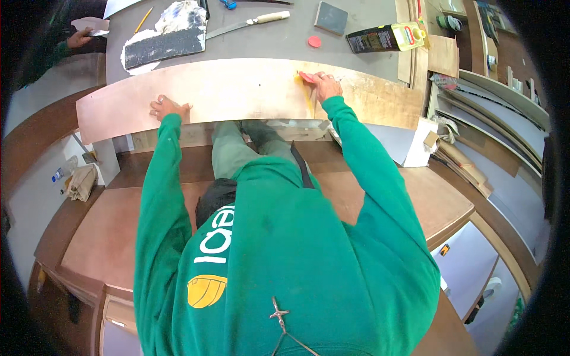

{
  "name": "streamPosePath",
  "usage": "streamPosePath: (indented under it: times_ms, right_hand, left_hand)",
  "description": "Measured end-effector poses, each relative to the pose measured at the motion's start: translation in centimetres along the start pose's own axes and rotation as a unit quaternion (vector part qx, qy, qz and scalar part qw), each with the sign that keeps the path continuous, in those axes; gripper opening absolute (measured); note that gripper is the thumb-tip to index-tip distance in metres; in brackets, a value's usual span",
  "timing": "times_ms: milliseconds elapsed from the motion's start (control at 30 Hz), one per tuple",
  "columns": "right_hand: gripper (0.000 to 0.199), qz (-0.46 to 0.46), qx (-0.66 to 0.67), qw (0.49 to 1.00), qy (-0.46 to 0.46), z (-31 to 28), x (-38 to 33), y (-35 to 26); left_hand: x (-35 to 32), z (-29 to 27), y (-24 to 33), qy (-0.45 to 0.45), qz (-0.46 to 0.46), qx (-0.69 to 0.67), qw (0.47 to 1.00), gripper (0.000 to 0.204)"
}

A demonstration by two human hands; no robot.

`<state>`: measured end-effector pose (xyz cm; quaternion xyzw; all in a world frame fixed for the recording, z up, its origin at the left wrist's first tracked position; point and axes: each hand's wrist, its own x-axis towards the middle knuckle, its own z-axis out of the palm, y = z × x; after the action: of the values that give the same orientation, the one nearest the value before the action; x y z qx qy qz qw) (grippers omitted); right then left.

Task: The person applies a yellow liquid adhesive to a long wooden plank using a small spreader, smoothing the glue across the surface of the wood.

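A long brown wooden board [237, 95] lies across the front edge of a grey table [261, 41]. My left hand [167, 107] rests flat on the board's near left edge, fingers spread, holding nothing. My right hand [325, 85] presses a small red scraper [307, 76] onto the board right of its middle. A yellow streak of glue [307, 98] runs down the board just below that hand. Both arms wear green sleeves.
On the table lie a black sanding block on a white smeared sheet [163, 43], a long knife [248, 24], a red cap [314, 41], a grey square pad [331, 18], a dark can with a yellow end [386, 37]. Another person's hand [80, 38] is far left. Stacked boards [493, 113] right.
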<state>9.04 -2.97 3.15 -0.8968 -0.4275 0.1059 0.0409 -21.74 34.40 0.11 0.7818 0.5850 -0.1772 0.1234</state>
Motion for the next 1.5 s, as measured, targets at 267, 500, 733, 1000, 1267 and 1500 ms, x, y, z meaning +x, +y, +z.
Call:
streamPosePath:
  times_ms: [267,500,733,1000,1267,1500]
  right_hand:
    - [0.038,-0.003,0.0,0.998,-0.057,0.3,-10.2,-1.7]
    - [0.051,-0.009,0.108,0.989,-0.097,-1.0,-12.6,-1.8]
    - [0.044,0.008,0.081,0.994,0.076,-1.0,-1.0,-2.9]
    - [0.038,0.061,0.084,0.995,-0.01,-1.2,-0.5,-2.7]
    - [0.042,0.287,0.074,0.954,-0.03,1.1,1.7,-5.4]
    - [0.044,0.255,0.081,0.962,-0.061,1.3,5.5,-10.3]
  left_hand:
    - [-0.3,-0.3,0.6,-0.008,-0.005,-0.003,1.0,0.103]
    - [0.1,-0.2,0.3,0.002,0.001,0.001,1.0,0.104]
    - [0.1,-0.1,0.5,0.002,0.017,0.004,1.0,0.105]
    - [0.2,0.4,0.3,0.012,0.031,-0.026,0.999,0.104]
    - [0.0,0.1,0.3,-0.001,0.027,-0.084,0.996,0.107]
    - [0.5,0.4,0.2,0.01,0.042,-0.078,0.996,0.106]
